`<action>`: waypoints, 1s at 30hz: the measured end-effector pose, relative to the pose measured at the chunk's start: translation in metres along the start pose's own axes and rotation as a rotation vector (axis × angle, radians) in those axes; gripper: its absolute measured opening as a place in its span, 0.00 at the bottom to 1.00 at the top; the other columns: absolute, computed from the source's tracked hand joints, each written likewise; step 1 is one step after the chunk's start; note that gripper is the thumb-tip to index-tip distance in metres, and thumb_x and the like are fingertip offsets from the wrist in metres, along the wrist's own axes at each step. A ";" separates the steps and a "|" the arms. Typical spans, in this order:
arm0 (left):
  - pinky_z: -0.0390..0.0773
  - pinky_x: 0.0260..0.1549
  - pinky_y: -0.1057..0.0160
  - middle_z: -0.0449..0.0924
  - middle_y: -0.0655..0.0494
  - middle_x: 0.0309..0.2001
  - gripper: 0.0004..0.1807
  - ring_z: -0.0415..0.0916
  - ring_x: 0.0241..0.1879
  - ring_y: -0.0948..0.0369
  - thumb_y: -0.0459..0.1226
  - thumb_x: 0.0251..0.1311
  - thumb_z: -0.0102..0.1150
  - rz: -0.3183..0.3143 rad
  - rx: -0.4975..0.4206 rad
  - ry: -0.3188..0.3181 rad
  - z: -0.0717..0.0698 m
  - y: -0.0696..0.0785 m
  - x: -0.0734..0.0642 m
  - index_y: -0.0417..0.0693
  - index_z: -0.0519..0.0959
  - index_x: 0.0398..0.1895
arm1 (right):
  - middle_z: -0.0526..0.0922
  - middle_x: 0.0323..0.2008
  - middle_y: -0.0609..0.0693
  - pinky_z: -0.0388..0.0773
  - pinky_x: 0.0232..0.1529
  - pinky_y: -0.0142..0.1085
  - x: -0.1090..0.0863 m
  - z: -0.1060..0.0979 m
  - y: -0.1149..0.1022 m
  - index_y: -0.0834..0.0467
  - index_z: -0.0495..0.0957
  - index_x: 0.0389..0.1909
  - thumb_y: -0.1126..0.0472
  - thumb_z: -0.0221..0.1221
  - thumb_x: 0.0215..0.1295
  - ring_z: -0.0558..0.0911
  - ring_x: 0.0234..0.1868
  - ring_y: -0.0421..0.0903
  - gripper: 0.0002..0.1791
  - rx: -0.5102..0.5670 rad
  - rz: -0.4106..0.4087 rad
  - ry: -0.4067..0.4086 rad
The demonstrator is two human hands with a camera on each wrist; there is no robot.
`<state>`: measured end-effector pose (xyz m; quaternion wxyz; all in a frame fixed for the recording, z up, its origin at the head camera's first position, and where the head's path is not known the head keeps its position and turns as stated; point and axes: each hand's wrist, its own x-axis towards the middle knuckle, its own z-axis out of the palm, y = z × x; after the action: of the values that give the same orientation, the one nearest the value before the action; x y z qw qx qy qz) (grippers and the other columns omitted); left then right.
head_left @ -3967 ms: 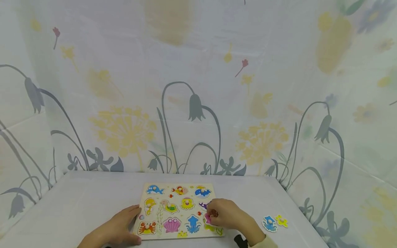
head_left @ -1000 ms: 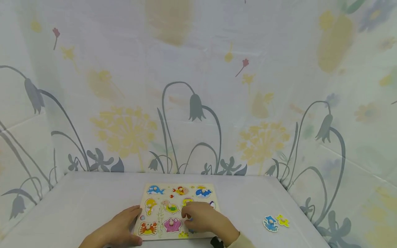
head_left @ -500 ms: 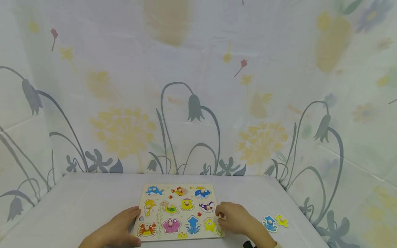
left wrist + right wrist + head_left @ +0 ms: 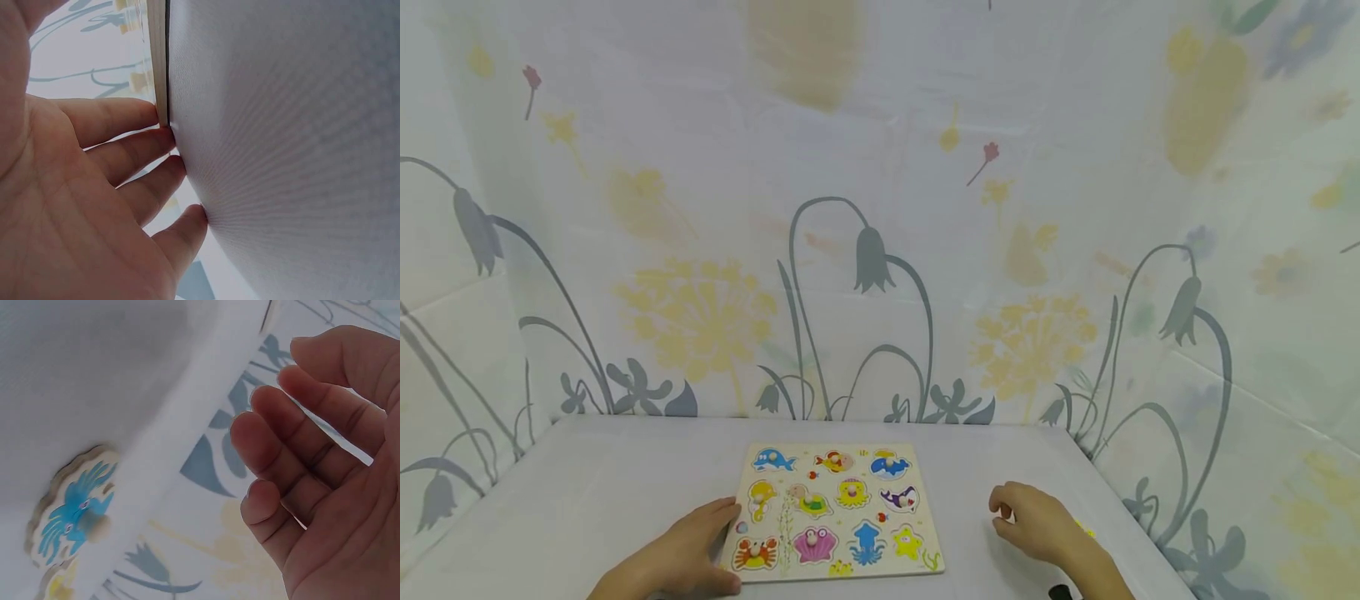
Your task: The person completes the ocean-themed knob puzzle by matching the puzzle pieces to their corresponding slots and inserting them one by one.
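Note:
My left hand [image 4: 688, 550] lies at the left edge of the wooden peg puzzle board [image 4: 931, 542], its fingertips touching the board's side and the white cloth. Knobbed sea animals sit on the board, among them the purple shell [image 4: 816, 546], the crab [image 4: 756, 552] and the orca [image 4: 901, 499]. A blue squid picture [image 4: 867, 544] and a yellow star picture [image 4: 907, 542] show no knobs. Right of the board hovers my right hand [image 4: 1037, 523], loosely curled and holding nothing. Near it lie a knobbed blue squid piece [image 4: 75, 515], hidden in the head view, and a yellow piece [image 4: 61, 586], partly visible.
A white cloth [image 4: 625, 467] covers the table. Floral curtains [image 4: 880, 333] close off the back and both sides. A black object [image 4: 1060, 592] shows at my right wrist.
My right hand has left the board, going from above the squid picture to the right edge and then over the loose pieces. The left hand has stayed at the board's left edge.

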<state>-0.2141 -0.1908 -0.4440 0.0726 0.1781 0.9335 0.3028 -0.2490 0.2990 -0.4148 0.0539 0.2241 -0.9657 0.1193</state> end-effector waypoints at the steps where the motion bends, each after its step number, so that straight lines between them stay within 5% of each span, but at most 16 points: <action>1: 0.56 0.61 0.32 0.60 0.28 0.64 0.55 0.54 0.64 0.31 0.52 0.33 0.78 -0.001 -0.001 -0.001 0.000 0.000 0.000 0.26 0.65 0.62 | 0.70 0.26 0.34 0.68 0.24 0.31 -0.002 0.000 0.003 0.50 0.78 0.31 0.60 0.63 0.55 0.68 0.26 0.33 0.04 0.000 0.010 0.000; 12: 0.55 0.62 0.33 0.60 0.31 0.66 0.55 0.55 0.65 0.33 0.52 0.32 0.78 -0.062 -0.020 -0.016 0.002 0.000 0.001 0.30 0.66 0.63 | 0.69 0.26 0.38 0.68 0.25 0.34 -0.010 0.006 0.025 0.48 0.76 0.28 0.61 0.63 0.50 0.68 0.27 0.36 0.06 -0.036 0.089 0.002; 30: 0.55 0.62 0.33 0.60 0.30 0.65 0.55 0.54 0.65 0.32 0.52 0.32 0.79 -0.056 -0.009 -0.007 0.001 0.000 0.002 0.30 0.66 0.63 | 0.69 0.24 0.43 0.67 0.25 0.36 -0.017 0.002 0.039 0.53 0.77 0.28 0.65 0.62 0.46 0.68 0.26 0.42 0.07 0.037 0.228 -0.019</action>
<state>-0.2158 -0.1896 -0.4445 0.0850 0.1526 0.9365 0.3040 -0.2516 0.3399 -0.4278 0.0265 0.1152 -0.9830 0.1405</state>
